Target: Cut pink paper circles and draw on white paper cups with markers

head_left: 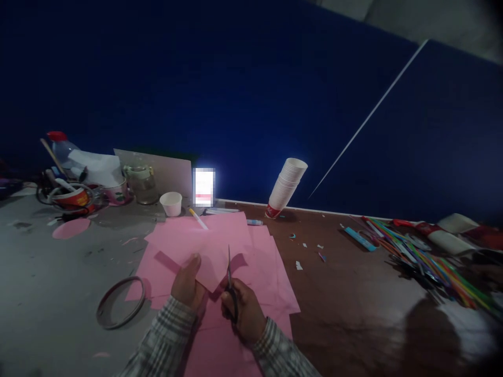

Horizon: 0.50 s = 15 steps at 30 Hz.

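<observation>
My left hand (187, 283) grips a pink paper sheet (214, 269) by its left side, thumb on top. In my right hand (245, 309) is a pair of scissors (231, 290), fingers wrapped round the dark handles and blades pointing away from me. The blades stand upright at the right edge of the held sheet; whether they touch it I cannot tell. Beneath both hands lie several more pink sheets (271, 272), overlapping on the table. A white marker with a yellow end (199, 219) rests across the far part of the sheets.
Left of the sheets lies a round ring (121, 302). Behind stand a white paper cup (171, 204), a glass jar (143, 184) and a leaning stack of paper cups (286, 187). Coloured sticks (436, 267) spread at the right. A pink paper disc (71, 229) lies far left.
</observation>
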Motion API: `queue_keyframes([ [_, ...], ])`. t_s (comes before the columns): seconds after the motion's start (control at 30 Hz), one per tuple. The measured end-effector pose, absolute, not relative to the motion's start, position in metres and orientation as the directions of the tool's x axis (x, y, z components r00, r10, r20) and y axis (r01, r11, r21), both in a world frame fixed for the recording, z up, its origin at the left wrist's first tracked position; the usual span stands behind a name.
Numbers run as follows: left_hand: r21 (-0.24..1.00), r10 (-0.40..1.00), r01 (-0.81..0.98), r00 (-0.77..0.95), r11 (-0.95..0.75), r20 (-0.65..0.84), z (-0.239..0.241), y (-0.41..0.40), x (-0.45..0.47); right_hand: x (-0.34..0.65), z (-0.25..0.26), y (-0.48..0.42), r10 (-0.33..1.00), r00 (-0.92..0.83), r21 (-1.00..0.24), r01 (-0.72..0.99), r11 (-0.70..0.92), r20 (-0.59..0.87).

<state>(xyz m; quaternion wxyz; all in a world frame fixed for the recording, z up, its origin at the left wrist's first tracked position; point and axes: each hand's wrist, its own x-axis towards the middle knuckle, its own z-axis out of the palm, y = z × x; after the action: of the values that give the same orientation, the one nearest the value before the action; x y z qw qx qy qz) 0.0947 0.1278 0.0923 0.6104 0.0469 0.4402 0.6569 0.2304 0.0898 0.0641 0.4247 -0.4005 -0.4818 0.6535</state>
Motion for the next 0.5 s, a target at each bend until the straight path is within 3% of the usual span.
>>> queue_keyframes([
  [0.2, 0.589, 0.839, -0.806, -0.28, 0.059, -0.467, 0.116, 0.125, 0.106, 0.23, 0.06, 0.089, 0.942, -0.313, -0.966, -0.183, -0.184, -0.12],
  [0.5, 0.555, 0.857, -0.827, -0.216, 0.095, -0.469, 0.098, 0.129, 0.095, 0.23, 0.056, 0.089, 0.94, -0.313, -0.955, -0.213, -0.208, -0.135],
])
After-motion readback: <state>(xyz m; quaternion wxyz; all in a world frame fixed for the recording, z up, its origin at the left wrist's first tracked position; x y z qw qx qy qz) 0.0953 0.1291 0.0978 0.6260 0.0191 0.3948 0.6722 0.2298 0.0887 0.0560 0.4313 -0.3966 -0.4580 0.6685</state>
